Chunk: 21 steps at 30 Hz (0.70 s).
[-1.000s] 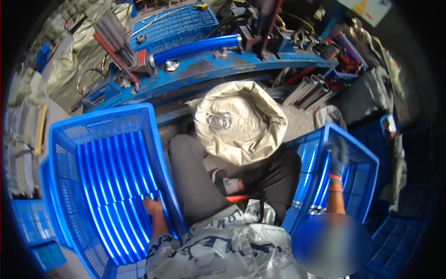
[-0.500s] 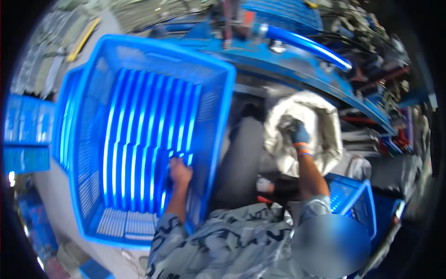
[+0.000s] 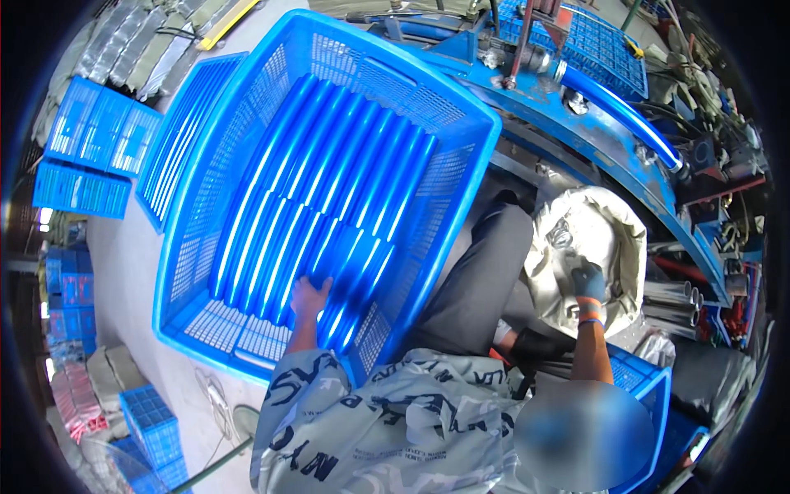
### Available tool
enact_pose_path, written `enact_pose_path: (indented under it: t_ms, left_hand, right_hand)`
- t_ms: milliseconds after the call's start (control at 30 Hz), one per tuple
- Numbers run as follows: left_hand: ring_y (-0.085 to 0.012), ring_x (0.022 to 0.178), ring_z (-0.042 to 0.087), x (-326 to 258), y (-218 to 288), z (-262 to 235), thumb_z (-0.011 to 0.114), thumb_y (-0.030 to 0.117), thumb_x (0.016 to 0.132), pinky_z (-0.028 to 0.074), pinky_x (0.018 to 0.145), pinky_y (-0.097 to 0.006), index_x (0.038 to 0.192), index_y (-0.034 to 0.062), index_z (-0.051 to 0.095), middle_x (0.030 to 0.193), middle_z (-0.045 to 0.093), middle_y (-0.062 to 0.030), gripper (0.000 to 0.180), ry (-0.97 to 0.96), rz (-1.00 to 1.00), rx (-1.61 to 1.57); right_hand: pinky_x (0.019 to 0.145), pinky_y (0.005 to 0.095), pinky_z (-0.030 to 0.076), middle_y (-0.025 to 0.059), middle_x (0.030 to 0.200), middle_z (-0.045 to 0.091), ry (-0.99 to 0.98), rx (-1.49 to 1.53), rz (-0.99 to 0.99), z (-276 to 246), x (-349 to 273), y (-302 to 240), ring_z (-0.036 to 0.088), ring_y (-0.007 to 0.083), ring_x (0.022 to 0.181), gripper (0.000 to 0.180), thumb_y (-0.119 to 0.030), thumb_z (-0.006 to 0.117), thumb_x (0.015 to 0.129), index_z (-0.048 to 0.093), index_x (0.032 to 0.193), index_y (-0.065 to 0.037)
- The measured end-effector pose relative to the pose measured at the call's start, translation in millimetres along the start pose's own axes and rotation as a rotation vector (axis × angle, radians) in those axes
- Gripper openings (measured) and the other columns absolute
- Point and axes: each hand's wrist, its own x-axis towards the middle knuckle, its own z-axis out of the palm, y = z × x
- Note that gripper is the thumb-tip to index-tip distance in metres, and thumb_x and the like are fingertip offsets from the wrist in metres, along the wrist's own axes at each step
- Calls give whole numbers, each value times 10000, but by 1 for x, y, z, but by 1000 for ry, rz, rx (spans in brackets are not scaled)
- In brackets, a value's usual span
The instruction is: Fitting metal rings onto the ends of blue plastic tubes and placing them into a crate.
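My bare left hand (image 3: 309, 297) rests on the lower row of shiny blue tubes (image 3: 331, 160), its thumb apart from the fingers. The tubes lie side by side in two rows inside a big blue plastic basket (image 3: 174, 284). In a dark glove, my right hand (image 3: 587, 281) reaches into a cream fabric sack (image 3: 627, 239) with its top rolled open. Small shiny pieces (image 3: 562, 235) show at the sack's far left inside. The glove's fingertips point down into the sack, and whether they hold anything is hidden.
Beyond the sack runs a blue metal frame (image 3: 527, 103) with a single blue tube (image 3: 621, 117) on it. Another tube-filled basket (image 3: 188, 140) stands left of the big one. A blue crate (image 3: 650, 387) sits at my right, and bare metal pipes (image 3: 671, 292) lie beside the sack.
The view has turned, so the basket and sack sit differently in it. My left hand has moved left across the tubes. The right hand is still inside the sack, slightly nearer me.
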Motion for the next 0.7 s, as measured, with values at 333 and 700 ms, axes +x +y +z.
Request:
enact_pose_path:
  t_ms: [333, 700]
  left_hand:
    - [-488, 1331, 735, -41, 33, -19, 978, 650, 769, 583, 1145, -537, 1551, -51, 630, 1416, 761, -315, 1107, -311, 41, -325]
    - [-407, 1111, 793, -77, 363, -317, 893, 192, 795, 634, 955, -500, 1361, 104, 759, 1197, 812, -148, 588, -238, 1237, -524]
  right_hand:
    - [1094, 393, 563, 49, 1360, 737, 149, 1402, 330, -85, -58, -48, 707, 192, 1241, 484, -403, 758, 1125, 689, 1465, -64]
    - [1199, 474, 590, 88, 1663, 628, -26, 1935, 11, -176, -149, -201, 673, 279, 1454, 797, -319, 857, 1074, 494, 1749, -100]
